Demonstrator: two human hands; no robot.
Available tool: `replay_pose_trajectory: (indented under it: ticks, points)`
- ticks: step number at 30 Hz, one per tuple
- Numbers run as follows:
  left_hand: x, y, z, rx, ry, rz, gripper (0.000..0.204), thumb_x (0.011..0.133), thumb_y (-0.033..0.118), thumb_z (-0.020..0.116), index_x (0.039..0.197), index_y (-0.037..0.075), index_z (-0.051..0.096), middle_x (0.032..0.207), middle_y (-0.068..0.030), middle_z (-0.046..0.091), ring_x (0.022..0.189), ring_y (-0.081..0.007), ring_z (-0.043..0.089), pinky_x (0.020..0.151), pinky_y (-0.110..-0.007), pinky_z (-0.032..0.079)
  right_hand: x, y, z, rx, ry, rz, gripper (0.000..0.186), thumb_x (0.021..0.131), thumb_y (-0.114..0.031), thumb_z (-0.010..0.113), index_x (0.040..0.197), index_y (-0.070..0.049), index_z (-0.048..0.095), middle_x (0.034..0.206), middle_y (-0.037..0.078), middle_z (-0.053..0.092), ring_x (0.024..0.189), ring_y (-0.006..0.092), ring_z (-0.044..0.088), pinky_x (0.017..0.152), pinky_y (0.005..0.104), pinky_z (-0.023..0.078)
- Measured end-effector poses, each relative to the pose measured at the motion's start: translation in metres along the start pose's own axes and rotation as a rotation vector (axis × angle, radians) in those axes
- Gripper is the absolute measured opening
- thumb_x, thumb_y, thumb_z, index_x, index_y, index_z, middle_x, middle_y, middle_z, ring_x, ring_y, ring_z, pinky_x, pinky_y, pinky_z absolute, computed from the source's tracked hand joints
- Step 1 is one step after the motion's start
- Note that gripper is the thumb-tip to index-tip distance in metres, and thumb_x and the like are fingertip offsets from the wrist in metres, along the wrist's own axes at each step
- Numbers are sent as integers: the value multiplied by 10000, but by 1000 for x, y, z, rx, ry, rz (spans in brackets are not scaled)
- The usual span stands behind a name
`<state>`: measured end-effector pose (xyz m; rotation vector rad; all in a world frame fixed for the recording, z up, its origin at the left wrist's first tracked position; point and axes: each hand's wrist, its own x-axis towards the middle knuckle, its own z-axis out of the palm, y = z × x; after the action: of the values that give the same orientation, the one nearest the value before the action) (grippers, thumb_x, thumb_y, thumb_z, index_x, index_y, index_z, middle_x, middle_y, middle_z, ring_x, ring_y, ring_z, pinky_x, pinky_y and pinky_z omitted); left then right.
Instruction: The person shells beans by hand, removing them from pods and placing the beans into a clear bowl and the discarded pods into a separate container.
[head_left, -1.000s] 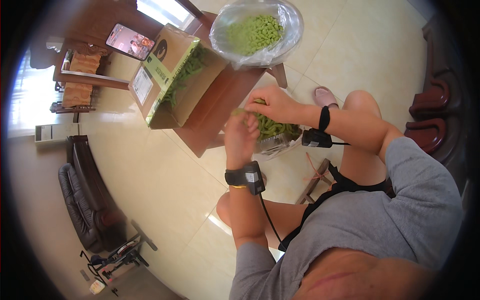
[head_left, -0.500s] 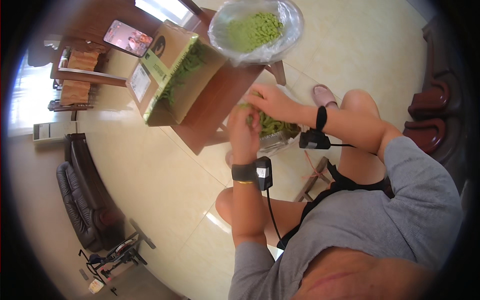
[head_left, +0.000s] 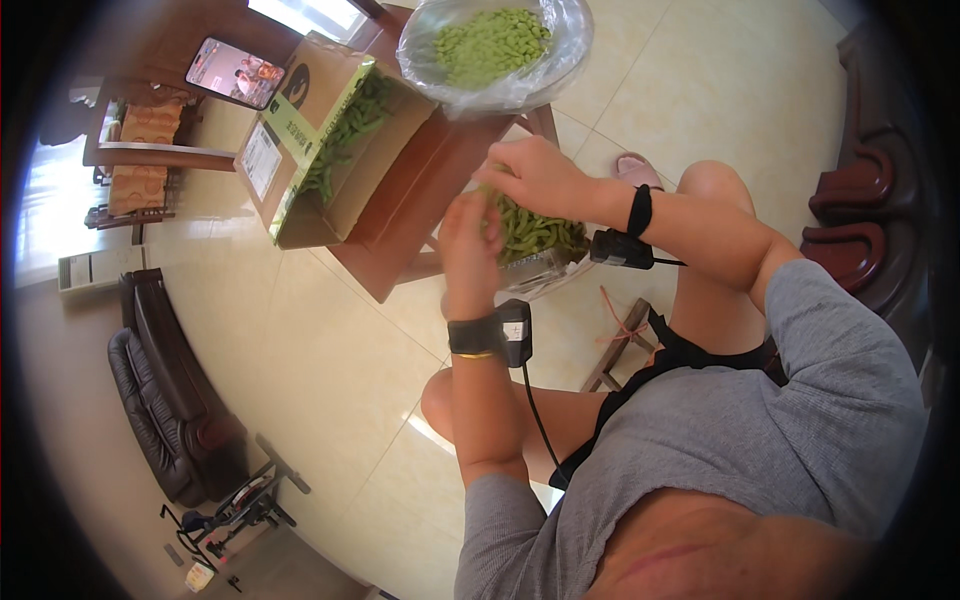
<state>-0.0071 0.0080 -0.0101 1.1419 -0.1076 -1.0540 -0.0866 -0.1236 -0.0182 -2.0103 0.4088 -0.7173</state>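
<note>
My left hand (head_left: 468,245) and my right hand (head_left: 540,178) meet over a container of green soybean pods (head_left: 542,236). Both have curled fingers, the left a little blurred. A pod (head_left: 491,184) shows as a small patch of green between the fingertips, mostly hidden. Beyond my hands, a plastic-lined bowl (head_left: 572,72) holds shelled green beans (head_left: 490,45). To its left, a cardboard box (head_left: 385,150) lies with its open side toward me and more green pods (head_left: 345,130) inside.
The box and bowl rest on a brown wooden chair (head_left: 365,255). A phone (head_left: 235,72) with a lit screen leans behind the box. A low wooden stool (head_left: 618,350) stands near my legs. Dark sofas (head_left: 185,390) flank the tiled floor, and exercise equipment (head_left: 240,505) lies lower left.
The whole view has shifted slightly, so things appear a bit further left and up. My hands stay together over the pods, the fingers moving slightly.
</note>
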Motion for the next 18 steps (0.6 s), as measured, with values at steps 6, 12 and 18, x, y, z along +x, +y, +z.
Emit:
replay_pose_trajectory:
  ticks: [6, 12, 18]
  points:
    - [3, -6, -2, 292, 16, 67, 107, 910, 208, 551, 907, 101, 561, 775, 17, 533, 590, -42, 434, 487, -155, 312, -3, -4, -1, -25, -49, 22, 295, 860, -219, 584, 695, 19, 526, 616, 173, 551, 551, 317, 509, 534, 369, 409]
    - [3, -5, -2, 197, -31, -60, 165, 936, 239, 475, 899, 100, 555, 761, 19, 530, 603, -55, 449, 490, -160, 317, -11, 0, 8, -38, -30, -19, 291, 851, -223, 591, 684, 3, 515, 617, 163, 558, 564, 334, 529, 531, 384, 414]
    - [5, -2, -3, 83, -150, -130, 163, 939, 232, 444, 926, 94, 529, 782, 3, 521, 605, -67, 436, 467, -169, 305, -12, -3, 7, -45, -12, -45, 281, 844, -215, 597, 684, 1, 517, 628, 164, 565, 573, 343, 539, 534, 396, 423]
